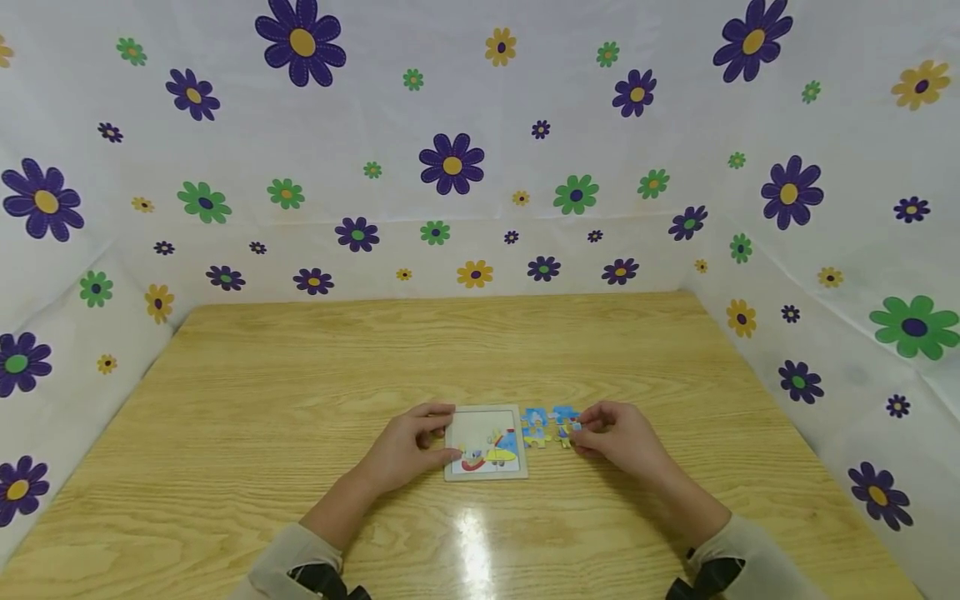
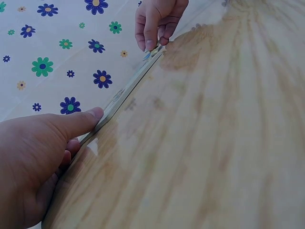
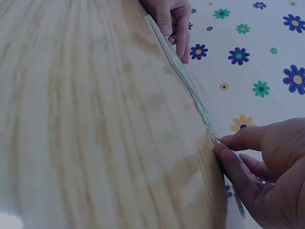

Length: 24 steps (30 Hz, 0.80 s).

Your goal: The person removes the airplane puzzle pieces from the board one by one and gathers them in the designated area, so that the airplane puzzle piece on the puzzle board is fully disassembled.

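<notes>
1. Wood-grained and yellowish, the surface (image 1: 337,358) runs well beyond the puzzle board (image 1: 487,477) to a far edge along a hanging cloth (image 1: 525,100); broad stretches of grain lie left and right of the hands, and the side edges are well apart from them.
2. The puzzle board lies flat near the middle of the surface, towards the person, between the left hand (image 1: 401,450) and the right hand (image 1: 626,437). Its far right side is just beside a small cluster of loose pieces (image 1: 535,435).
3. Thin and pale, the puzzle board has a raised rim and straight sides. Smooth, printed fitted pieces (image 1: 501,454) in yellow, red, blue and white fill its near and right part; elsewhere its plain base shows.
4. The loose pieces are flat, mostly blue with some yellow, and cut with rounded knobs and notches.
5. Being close to square, the puzzle board has no clear long axis; its near and far sides run almost parallel to the surface's far edge.
6. The left hand grips the left side of the puzzle board, thumb on top at the rim, other fingers bent at the edge.
7. Thumb and forefinger of the right hand pinch a thin piece (image 3: 236,155), seen nearly edge-on and slanting in the right wrist view; its print is largely hidden.
</notes>
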Motion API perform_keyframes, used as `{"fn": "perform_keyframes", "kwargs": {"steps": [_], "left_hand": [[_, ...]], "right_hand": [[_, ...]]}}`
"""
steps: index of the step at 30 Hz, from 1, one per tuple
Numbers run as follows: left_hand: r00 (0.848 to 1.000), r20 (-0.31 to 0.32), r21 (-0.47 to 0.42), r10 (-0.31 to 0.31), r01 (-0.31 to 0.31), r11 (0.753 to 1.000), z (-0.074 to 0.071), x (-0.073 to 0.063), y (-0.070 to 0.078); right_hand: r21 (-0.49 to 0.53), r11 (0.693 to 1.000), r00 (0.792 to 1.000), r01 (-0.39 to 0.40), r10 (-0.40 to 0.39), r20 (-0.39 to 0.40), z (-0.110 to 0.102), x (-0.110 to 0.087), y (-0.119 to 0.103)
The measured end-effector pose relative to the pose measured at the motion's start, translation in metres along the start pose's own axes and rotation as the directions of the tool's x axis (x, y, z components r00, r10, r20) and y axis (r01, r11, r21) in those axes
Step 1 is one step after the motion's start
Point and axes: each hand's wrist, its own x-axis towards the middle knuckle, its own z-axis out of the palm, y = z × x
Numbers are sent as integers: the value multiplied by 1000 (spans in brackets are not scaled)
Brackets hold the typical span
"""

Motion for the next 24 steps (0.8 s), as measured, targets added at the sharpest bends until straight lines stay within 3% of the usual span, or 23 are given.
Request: {"fn": "perform_keyframes", "kwargs": {"steps": [6, 12, 24], "left_hand": [[1000, 12, -5, -14, 14, 1000, 0, 0, 1], [999, 15, -7, -29, 29, 1000, 0, 0, 1], [999, 11, 19, -42, 42, 999, -2, 0, 1]], "right_hand": [[-110, 994, 996, -24, 15, -85, 5, -2, -3], [-148, 989, 993, -31, 13, -120, 7, -1, -5], [-154, 987, 994, 40, -55, -96, 8, -2, -2]]}}
